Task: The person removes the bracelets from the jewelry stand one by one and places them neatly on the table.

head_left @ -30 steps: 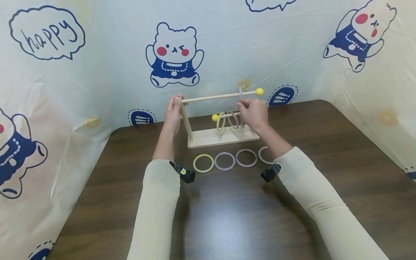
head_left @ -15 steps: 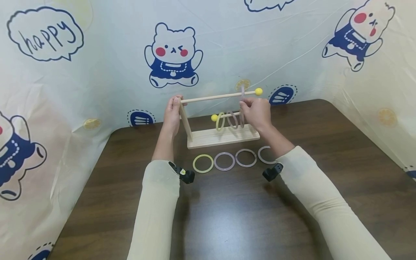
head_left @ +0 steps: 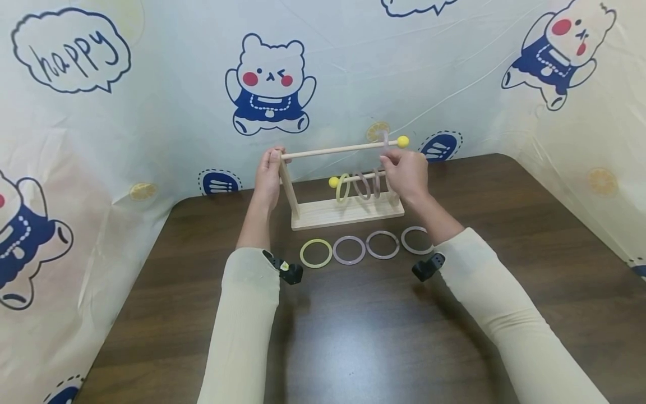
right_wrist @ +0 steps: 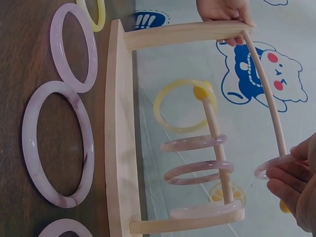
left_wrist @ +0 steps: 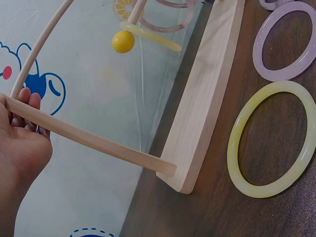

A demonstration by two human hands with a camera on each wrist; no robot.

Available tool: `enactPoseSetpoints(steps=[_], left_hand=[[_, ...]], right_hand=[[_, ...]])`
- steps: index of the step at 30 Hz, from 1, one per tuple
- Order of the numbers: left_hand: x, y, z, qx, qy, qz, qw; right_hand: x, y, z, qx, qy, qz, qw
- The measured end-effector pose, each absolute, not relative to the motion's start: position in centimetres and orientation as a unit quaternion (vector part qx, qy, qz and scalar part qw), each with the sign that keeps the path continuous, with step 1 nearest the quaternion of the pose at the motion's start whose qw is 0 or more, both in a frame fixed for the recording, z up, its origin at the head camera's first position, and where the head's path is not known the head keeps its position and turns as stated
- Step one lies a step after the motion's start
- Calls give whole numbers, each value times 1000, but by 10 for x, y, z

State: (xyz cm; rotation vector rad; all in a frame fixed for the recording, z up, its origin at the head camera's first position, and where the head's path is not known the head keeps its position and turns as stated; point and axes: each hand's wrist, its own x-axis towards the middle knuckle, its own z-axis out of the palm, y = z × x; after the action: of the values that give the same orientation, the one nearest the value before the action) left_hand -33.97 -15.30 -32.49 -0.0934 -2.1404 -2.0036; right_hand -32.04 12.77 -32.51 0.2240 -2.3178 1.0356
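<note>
A wooden bangle stand has an upper rod and a shorter lower rod, each tipped with a yellow ball. My left hand grips the top of its left post. With thumb and fingers, my right hand pinches a pale purple bangle that encircles the upper rod close to the ball. Beneath, the lower rod carries a yellow bangle and several purplish ones, seen in the right wrist view. The right post is partly behind my right hand in the head view.
In front of the stand, several bangles lie in a row on the brown table: yellow, purple, mottled and pale, the last partly under the right forearm. A printed cloth hangs behind the table.
My right hand has slid right along the upper rod with the pale purple bangle, nearer the yellow ball. More of the lower rod shows. The left hand stays on the post.
</note>
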Motion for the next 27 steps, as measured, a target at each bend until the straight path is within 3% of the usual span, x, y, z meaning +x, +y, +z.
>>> enactPoseSetpoints(steps=[27], left_hand=[[-341, -154, -326, -33, -728, -677, 103]], right_hand=[[-321, 142, -336, 50, -832, 428, 350]])
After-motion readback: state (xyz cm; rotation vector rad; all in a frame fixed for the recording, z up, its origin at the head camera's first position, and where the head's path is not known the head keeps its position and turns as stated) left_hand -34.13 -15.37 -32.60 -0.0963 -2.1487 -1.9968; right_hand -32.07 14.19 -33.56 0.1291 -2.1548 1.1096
